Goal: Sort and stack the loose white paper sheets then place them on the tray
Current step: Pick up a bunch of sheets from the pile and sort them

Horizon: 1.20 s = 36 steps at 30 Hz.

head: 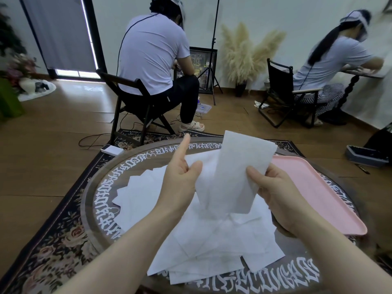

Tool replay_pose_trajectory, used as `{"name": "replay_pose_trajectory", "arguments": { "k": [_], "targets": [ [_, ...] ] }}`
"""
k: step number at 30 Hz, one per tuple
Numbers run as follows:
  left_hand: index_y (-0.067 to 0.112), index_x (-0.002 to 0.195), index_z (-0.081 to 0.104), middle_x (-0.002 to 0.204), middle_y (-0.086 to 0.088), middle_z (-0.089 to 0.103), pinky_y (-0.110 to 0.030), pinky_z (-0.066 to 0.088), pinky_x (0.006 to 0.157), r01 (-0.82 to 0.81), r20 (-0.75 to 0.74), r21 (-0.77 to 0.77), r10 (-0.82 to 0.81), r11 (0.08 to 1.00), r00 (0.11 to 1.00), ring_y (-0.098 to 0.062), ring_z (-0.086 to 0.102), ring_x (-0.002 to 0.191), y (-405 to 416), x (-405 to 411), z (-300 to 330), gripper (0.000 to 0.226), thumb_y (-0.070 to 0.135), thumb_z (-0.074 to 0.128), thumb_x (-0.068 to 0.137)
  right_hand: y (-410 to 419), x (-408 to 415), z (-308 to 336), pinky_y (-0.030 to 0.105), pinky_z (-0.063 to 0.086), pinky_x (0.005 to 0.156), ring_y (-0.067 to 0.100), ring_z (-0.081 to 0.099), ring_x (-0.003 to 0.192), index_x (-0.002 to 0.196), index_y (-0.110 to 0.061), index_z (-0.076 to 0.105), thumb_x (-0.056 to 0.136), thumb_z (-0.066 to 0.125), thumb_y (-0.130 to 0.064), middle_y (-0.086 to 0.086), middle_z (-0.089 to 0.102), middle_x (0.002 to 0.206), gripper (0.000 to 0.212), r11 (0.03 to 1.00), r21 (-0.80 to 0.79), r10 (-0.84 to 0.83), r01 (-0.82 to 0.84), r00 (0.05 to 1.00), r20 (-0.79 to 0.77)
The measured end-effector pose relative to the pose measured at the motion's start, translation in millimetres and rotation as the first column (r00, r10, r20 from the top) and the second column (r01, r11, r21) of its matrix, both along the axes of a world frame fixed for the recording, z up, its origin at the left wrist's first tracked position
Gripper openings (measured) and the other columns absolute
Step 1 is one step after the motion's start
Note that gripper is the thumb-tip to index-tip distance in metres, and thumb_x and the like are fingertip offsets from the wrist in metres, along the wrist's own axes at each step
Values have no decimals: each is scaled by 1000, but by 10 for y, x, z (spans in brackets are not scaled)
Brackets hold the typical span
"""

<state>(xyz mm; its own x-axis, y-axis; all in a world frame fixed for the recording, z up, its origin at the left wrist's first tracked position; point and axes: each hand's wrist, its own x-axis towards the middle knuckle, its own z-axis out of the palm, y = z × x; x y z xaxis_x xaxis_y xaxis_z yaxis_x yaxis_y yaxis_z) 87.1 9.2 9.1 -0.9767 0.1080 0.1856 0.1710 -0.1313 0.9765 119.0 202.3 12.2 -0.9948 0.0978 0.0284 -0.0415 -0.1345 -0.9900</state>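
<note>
Sheets (212, 236) lie scattered in a loose white heap across the round table (101, 187) below my hands. My left hand (180, 177) pinches one raised sheet (235, 177) by thumb, forefinger pointing up; my right hand (275, 187) grips its opposite edge. At far right sits the pink tray (318, 187).

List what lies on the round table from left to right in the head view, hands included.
Loose sheets → left hand → held sheet → right hand → pink tray.
</note>
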Motion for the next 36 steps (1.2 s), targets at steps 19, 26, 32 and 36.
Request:
{"name": "replay_pose_trajectory", "arguments": {
  "k": [19,26,32,36],
  "targets": [
    [26,130,58,75,5,68,-19,55,65,116,32,55,-118,992,992,-5,64,69,-10,-19,-32,31,16,49,102,-19,17,-40,30,57,69,15,73,80,104,-16,70,73,66,-32,4,77,100,35,995,-82,-45,53,994,99],
    [43,121,56,99,-2,60,-23,55,69,14,22,161,-18,987,1000,-12,57,82,21,5,1,45,4,49,100,-38,38,-38,25,58,63,16,74,82,110,-14,69,75,65,-31,4,77,101,39,997,-74,-19,25,996,81],
    [35,156,10,81,-12,60,-38,46,75,-75,10,96,75,993,997,-23,50,77,-35,-41,16,81,-7,46,97,-18,23,-7,44,57,84,28,71,95,106,-13,69,92,61,-18,7,76,103,17,970,-12,-243,243,970,-29],
    [33,156,6,99,-7,71,-41,53,82,-7,80,46,3,999,997,-18,60,84,-42,-57,-32,83,-6,46,96,32,39,105,32,60,76,19,72,90,109,-11,66,79,62,-24,4,76,104,33,974,-169,-172,150,977,-123]
  ]
}}
